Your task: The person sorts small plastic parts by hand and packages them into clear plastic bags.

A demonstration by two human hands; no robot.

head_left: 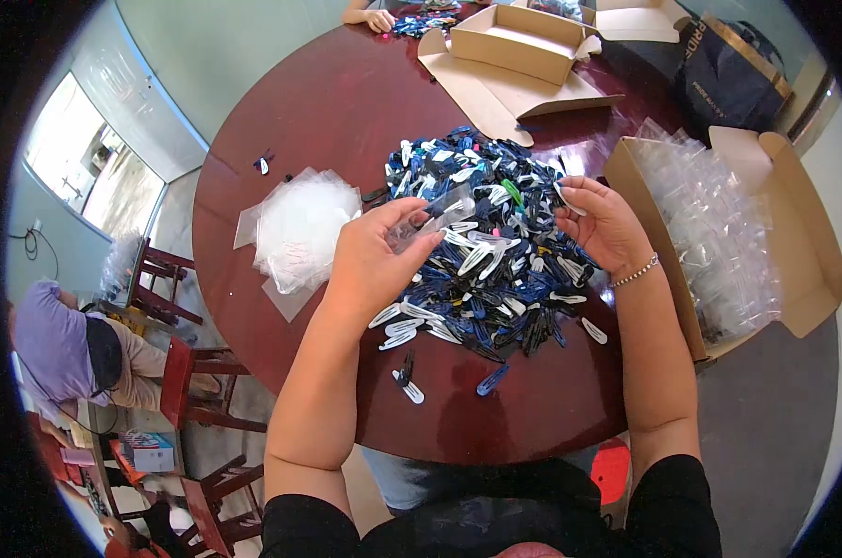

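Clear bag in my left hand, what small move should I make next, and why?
Probably bring your right hand across and slip its white clip into the bag: the clip is pinched at the fingertips, apart from the bag, which your left hand holds over the pile.

- dark shopping bag with lettering, upper right
- pale door beside a bright opening
- person in a purple top, left
- red wooden stools, lower left
- black cable looped against the wall
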